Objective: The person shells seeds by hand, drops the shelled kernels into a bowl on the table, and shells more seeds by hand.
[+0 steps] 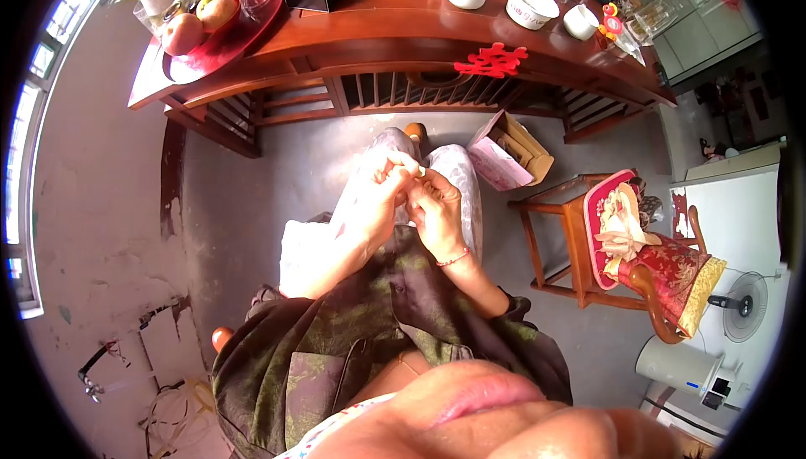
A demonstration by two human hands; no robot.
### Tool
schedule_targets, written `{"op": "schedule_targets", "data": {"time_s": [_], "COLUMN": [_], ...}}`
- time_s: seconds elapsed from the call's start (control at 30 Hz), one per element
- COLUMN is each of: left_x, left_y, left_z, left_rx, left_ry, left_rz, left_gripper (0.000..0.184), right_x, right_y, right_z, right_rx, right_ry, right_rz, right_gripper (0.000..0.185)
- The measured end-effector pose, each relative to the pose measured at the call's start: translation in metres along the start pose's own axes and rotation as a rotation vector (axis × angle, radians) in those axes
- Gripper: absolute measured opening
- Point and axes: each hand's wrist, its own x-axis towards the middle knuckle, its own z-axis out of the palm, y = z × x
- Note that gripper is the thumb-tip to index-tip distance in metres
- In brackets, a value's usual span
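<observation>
Fingertips of left hand and right hand pinched on small pale piece, piece between both hands, above legs.

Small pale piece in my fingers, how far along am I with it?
Done, it seems: the small pale piece is picked up and held above your lap. In hand: your left hand and right hand meet at it, fingertips pinching. To do: probably finishing with it and letting go. Your fingers hide too much to say how far the work has got.
</observation>
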Motion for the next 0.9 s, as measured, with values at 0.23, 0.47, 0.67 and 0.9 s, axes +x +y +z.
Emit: {"op": "schedule_targets", "data": {"time_s": [0.23, 0.47, 0.67, 0.9], "left_x": [0.003, 0.018, 0.02, 0.017], "left_y": [0.002, 0.006, 0.008, 0.004], "left_z": [0.0, -0.005, -0.004, -0.002], "left_rx": [-0.027, 0.059, 0.132, 0.098], "left_ry": [0.014, 0.004, 0.037, -0.025], "left_rz": [-0.047, 0.071, 0.048, 0.055], "left_gripper": [0.007, 0.008, 0.008, 0.01], "right_x": [0.002, 0.004, 0.009, 0.011], "right_y": [-0.006, -0.024, -0.032, -0.029], "right_z": [0.004, 0.0, -0.002, 0.004], "right_rx": [0.004, -0.059, -0.113, -0.255], "right_ry": [0.012, 0.128, 0.075, 0.128], "right_rz": [0.026, -0.048, -0.216, -0.263], "right_gripper": [0.014, 0.013, 0.02, 0.013]}}
